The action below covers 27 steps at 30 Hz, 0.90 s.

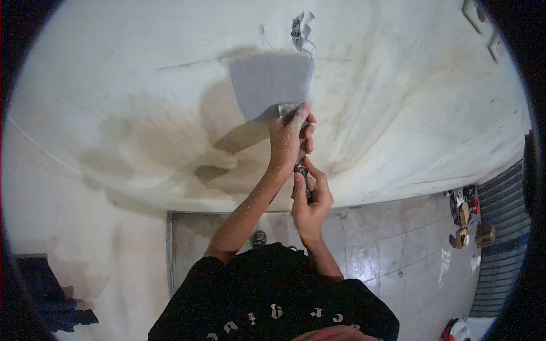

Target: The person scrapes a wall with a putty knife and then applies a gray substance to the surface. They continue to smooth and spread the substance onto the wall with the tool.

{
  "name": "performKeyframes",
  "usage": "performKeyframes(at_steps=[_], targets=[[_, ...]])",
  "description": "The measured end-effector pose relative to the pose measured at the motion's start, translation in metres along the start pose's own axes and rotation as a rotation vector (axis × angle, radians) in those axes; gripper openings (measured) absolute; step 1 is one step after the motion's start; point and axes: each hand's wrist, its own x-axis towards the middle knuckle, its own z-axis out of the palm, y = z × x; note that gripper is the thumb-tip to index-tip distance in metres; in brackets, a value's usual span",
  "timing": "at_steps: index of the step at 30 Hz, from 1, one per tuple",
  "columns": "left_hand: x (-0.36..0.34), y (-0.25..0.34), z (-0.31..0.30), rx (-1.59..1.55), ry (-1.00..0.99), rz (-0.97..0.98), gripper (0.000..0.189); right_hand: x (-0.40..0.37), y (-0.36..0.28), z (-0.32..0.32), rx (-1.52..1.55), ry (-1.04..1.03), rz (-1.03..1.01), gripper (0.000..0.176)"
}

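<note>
My left hand [291, 136], speckled with pale dust, is closed around the upper part of a scraper-like tool. The tool's pale flat end [288, 109] shows above that hand, at the lower edge of a smooth grey patch [270, 82] on the white wall [369, 113]. Below, my right hand [313, 207] is closed on the dark lower handle [301, 170], its thumb and index finger on either side. My fingers hide much of the tool's middle, so its exact kind is hard to make out.
Above the patch is a dark-marked hole [297, 28] in the wall. Grey floor tiles [387, 250] lie below. Assorted items [462, 216] stand at right beside a ribbed shutter [500, 238]. A dark, jagged-edged area [45, 290] is at lower left.
</note>
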Motion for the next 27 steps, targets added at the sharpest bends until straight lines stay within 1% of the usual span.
performKeyframes(at_steps=[3,4,5,6,7,8,10,14,16,18,20,22,24,25,27], targets=[[0.004,0.015,0.013,-0.003,-0.013,0.020,0.030,0.006,-0.014,-0.001,0.023,0.005,0.016,0.031],[0.000,0.010,0.012,0.012,0.006,0.009,0.029,0.007,-0.019,-0.003,0.026,0.005,0.028,0.031],[-0.001,0.008,0.011,0.026,0.017,0.015,0.029,0.006,-0.009,-0.002,-0.008,0.010,-0.054,0.032],[0.002,0.007,0.010,0.043,0.022,0.031,0.029,0.003,-0.002,-0.001,-0.020,0.011,-0.067,0.032],[-0.002,-0.006,0.002,0.002,0.047,-0.006,0.029,0.000,0.005,-0.001,-0.031,0.012,-0.081,0.032],[-0.001,-0.008,0.000,0.017,0.032,-0.017,0.029,-0.003,0.010,0.000,-0.043,0.013,-0.094,0.032],[-0.003,-0.005,-0.002,0.052,0.008,-0.049,0.031,-0.005,0.002,-0.001,-0.037,-0.006,-0.032,0.032],[0.003,0.006,0.008,0.022,-0.005,0.055,0.029,0.006,-0.003,-0.001,-0.001,0.004,-0.022,0.033],[-0.001,-0.005,0.000,0.018,0.013,0.012,0.029,0.003,0.006,-0.001,-0.021,0.004,-0.015,0.032],[0.003,-0.006,-0.001,0.032,0.007,0.019,0.029,0.004,0.003,0.000,-0.012,0.006,-0.016,0.032],[0.006,0.002,0.006,0.028,0.010,0.038,0.029,0.006,-0.005,-0.002,0.002,-0.011,0.042,0.032],[-0.001,-0.002,0.003,0.033,0.036,0.017,0.030,0.006,-0.012,-0.006,0.011,-0.054,0.163,0.031],[-0.002,-0.009,-0.002,0.052,0.048,-0.006,0.031,-0.001,-0.005,-0.010,-0.032,-0.065,0.114,0.031],[-0.002,-0.004,-0.001,0.093,0.029,0.029,0.030,0.002,-0.003,-0.010,-0.051,-0.066,0.076,0.030],[0.008,0.019,0.017,0.087,0.012,0.131,0.030,0.022,-0.013,-0.002,0.035,-0.005,-0.077,0.031]])
